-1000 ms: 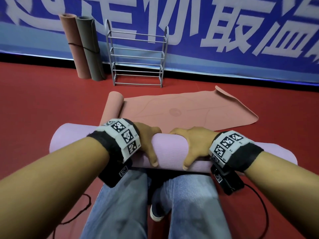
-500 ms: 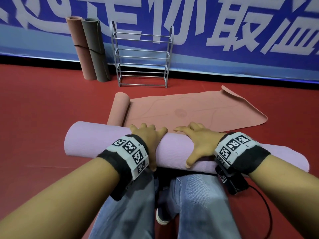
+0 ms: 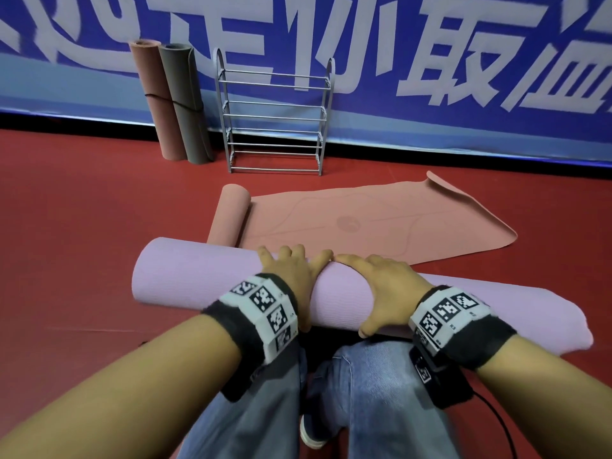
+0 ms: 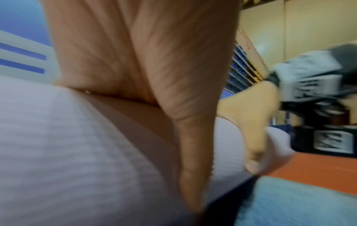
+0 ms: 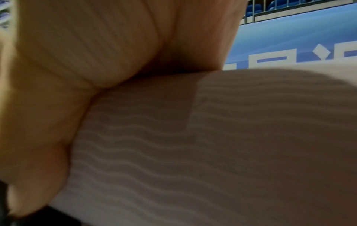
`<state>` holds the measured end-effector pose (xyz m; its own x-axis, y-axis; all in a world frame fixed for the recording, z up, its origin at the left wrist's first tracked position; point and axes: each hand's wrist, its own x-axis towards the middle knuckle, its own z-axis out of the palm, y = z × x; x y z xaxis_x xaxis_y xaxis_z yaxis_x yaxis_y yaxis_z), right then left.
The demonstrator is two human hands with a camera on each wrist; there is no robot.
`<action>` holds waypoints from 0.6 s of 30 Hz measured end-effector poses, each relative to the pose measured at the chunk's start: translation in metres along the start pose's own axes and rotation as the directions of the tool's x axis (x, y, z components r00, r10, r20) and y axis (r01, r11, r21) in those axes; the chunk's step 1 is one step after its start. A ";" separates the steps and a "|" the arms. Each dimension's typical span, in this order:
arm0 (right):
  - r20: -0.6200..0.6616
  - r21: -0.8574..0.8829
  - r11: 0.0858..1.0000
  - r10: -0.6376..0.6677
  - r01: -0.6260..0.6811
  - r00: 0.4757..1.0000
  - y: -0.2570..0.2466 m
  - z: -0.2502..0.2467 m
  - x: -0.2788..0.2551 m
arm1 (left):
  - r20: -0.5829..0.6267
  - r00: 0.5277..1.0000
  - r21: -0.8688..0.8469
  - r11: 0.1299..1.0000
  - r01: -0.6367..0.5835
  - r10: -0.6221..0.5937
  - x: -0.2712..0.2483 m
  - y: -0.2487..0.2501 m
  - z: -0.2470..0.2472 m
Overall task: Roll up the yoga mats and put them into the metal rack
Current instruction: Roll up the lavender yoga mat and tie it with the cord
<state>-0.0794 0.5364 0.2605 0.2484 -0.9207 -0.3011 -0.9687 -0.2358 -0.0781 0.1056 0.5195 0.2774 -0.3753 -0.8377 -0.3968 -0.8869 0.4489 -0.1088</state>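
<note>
**Both hands on the rolled lilac mat**

The rolled lilac ribbed-foam yoga mat (image 3: 205, 276) lies crosswise on the red floor (image 3: 82, 226), just in front of the person's knees in blue jeans (image 3: 374, 402). Its right end (image 3: 543, 316) looks looser and flatter than the tight left end. The left hand (image 3: 291, 276) lies over the top of the roll, fingers draped across the far side and thumb down the near side, clasping it. The right hand (image 3: 381, 286) sits just beside it, fingers spread over the roll and thumb reaching down the near face, also holding the mat. Both wrist views show palm pressed to the ribbed surface.

Just beyond lies a salmon-pink yoga mat (image 3: 364, 220), mostly flat, with its left end rolled into a short cylinder (image 3: 230, 213) that touches the lilac roll. Further back, the silver metal tiered rack (image 3: 275, 114) stands against a blue banner with white lettering (image 3: 430, 61). Beside the rack's left side two rolled mats stand upright, one terracotta (image 3: 155, 101), one grey-green (image 3: 185, 104), touching each other.
</note>
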 end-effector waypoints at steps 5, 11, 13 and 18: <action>0.074 0.081 0.997 -0.018 0.012 0.997 0.008 -0.005 0.014 | -0.056 0.998 -0.011 1.000 0.008 -0.008 0.002 -0.001 0.010; 0.040 0.056 0.998 -0.025 0.023 0.999 0.009 -0.001 0.021 | -0.015 1.000 -0.062 0.998 0.002 -0.003 0.011 -0.007 0.002; 0.003 0.012 0.999 -0.032 0.032 0.999 0.006 0.003 0.020 | 0.008 1.000 -0.078 0.997 0.005 -0.005 0.015 -0.010 0.000; -0.067 -0.147 0.987 0.056 -0.065 0.996 -0.009 0.019 0.006 | 0.021 1.000 -0.084 0.996 0.007 -0.005 0.024 -0.014 0.000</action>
<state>-0.0691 0.5386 0.2409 0.1931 -0.9513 -0.2404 -0.9724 -0.2182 0.0821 0.1094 0.4928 0.2695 -0.3648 -0.8334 -0.4151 -0.9090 0.4153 -0.0350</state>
